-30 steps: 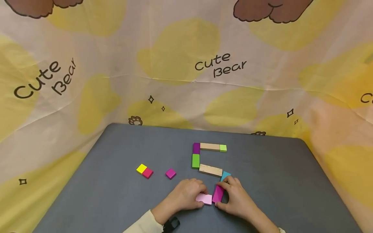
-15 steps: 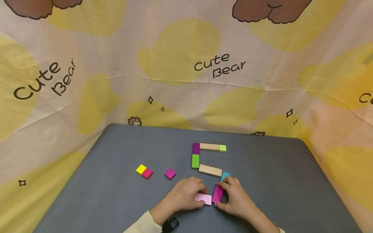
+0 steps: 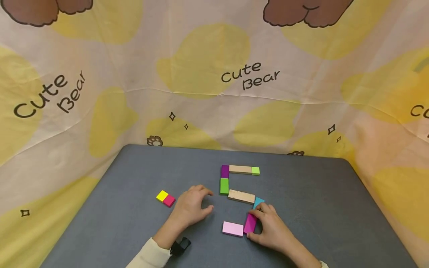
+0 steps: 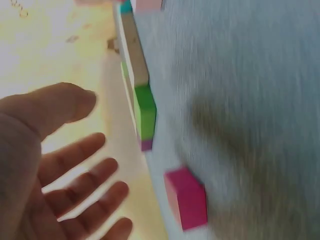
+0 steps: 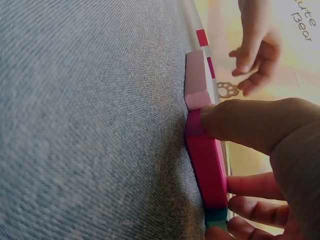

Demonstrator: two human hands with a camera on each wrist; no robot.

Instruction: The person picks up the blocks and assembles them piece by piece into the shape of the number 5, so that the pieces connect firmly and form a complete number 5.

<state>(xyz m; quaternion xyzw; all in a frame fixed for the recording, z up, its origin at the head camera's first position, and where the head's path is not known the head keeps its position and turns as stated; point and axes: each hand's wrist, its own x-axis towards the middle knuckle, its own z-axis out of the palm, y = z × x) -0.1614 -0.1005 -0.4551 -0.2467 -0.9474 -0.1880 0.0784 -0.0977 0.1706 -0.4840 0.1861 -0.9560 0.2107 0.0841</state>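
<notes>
My left hand [image 3: 191, 204] hovers with nothing in its grasp, fingers and thumb spread apart. A magenta cube [image 4: 187, 199] lies near it on the table in the left wrist view; in the head view that hand hides it. With thumb and fingers, my right hand [image 3: 273, 229] holds a magenta block [image 3: 250, 224] by its ends on the table. Beside that block's lower end lies a pale pink block [image 3: 232, 229]. A blue block [image 3: 258, 202], partly covered by right-hand fingers, adjoins the magenta block's far end.
A wooden block [image 3: 241, 196] joins the blue one to a green block [image 3: 224, 186]. Beyond are a purple block [image 3: 225, 171], another wooden block [image 3: 240, 169] and a lime cube [image 3: 256, 171]. Yellow [image 3: 162, 196] and red [image 3: 169, 200] cubes lie left on the grey table [image 3: 321, 193].
My left hand has let go of the pale pink block and moved left and away from me, over the magenta cube. My right hand stays on the magenta block.
</notes>
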